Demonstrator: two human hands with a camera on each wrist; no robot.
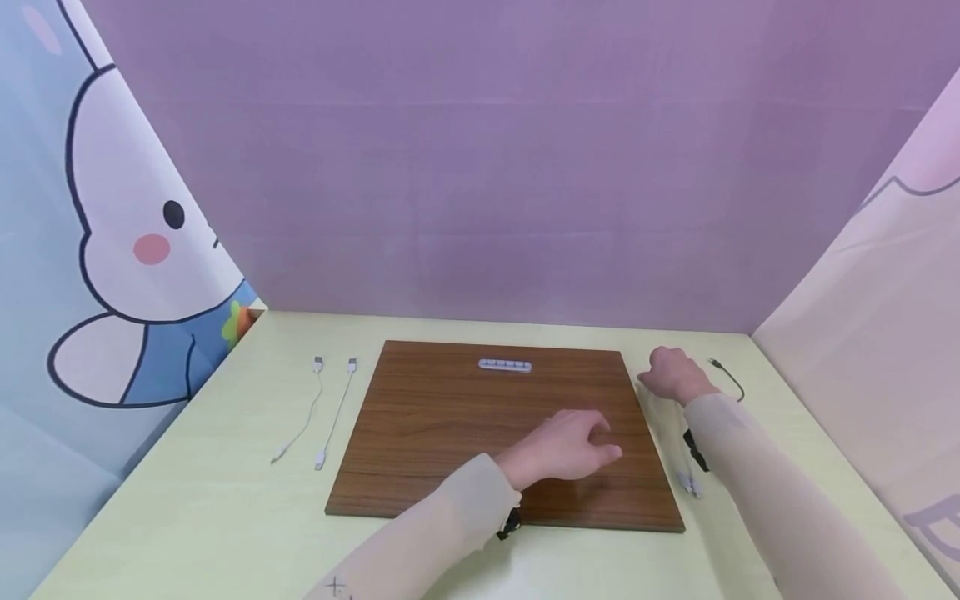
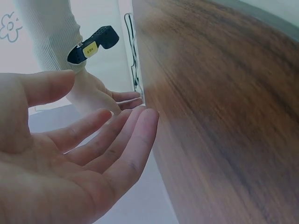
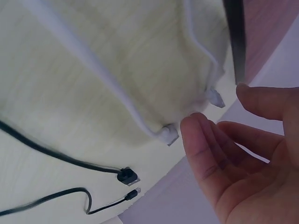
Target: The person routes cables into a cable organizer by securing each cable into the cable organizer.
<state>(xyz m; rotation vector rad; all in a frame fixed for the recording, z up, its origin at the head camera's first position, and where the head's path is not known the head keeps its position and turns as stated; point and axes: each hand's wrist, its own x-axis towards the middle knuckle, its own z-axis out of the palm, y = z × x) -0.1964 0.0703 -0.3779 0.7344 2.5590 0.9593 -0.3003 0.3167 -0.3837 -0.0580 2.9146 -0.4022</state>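
My right hand [image 1: 675, 375] hovers past the board's right edge, fingers loosely bent and thumb apart, gripping nothing. Beside its fingertips in the right wrist view lie the plug ends of two white cables, one thick-looking cable [image 3: 107, 77] and another cable [image 3: 198, 42] nearer the thumb. Whether a fingertip touches a plug I cannot tell. Over the brown wooden board [image 1: 450, 417] hangs my left hand [image 1: 562, 446], its fingers relaxed and holding nothing. A pale strip with several slots, like a cable holder [image 1: 505, 365], lies near the board's far edge.
Left of the board lie two more white cables, one slightly curved [image 1: 311, 412] and one straighter [image 1: 341, 408]. Two black cables, a thicker one [image 3: 56, 154] and a thinner one [image 3: 42, 198], lie beyond the white ones. A purple backdrop [image 1: 480, 167] rises behind the table.
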